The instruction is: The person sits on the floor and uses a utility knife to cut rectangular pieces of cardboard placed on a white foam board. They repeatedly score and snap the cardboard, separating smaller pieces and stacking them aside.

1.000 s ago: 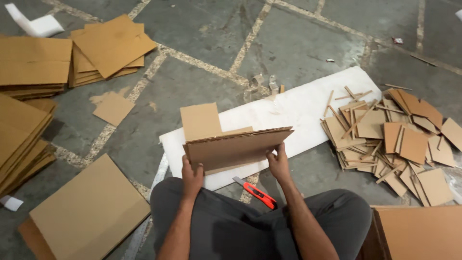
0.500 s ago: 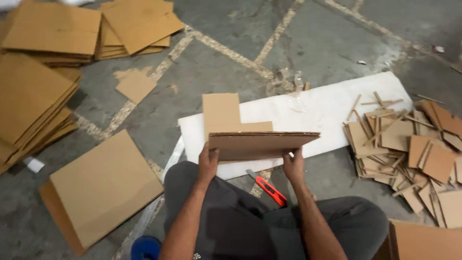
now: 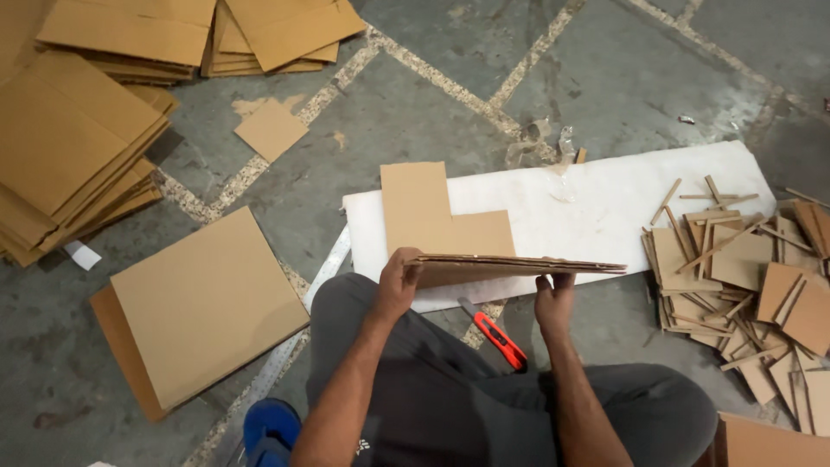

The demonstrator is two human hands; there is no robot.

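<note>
Cardboard sheet (image 3: 519, 266), tilted up half a second ago, now lies nearly flat, edge-on above the white board's (image 3: 605, 195) near edge. Left hand (image 3: 399, 285) and right hand (image 3: 553, 301) pinch its near edge, fingers curled around it, red cutter (image 3: 500, 340) just below.

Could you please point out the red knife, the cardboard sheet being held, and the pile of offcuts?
Red knife (image 3: 500, 340), head view, on its red handle.
Cardboard sheet (image 3: 519, 265), head view, on its near edge between the hands.
Offcuts (image 3: 743, 259), head view, on a flat piece in the pile.
</note>
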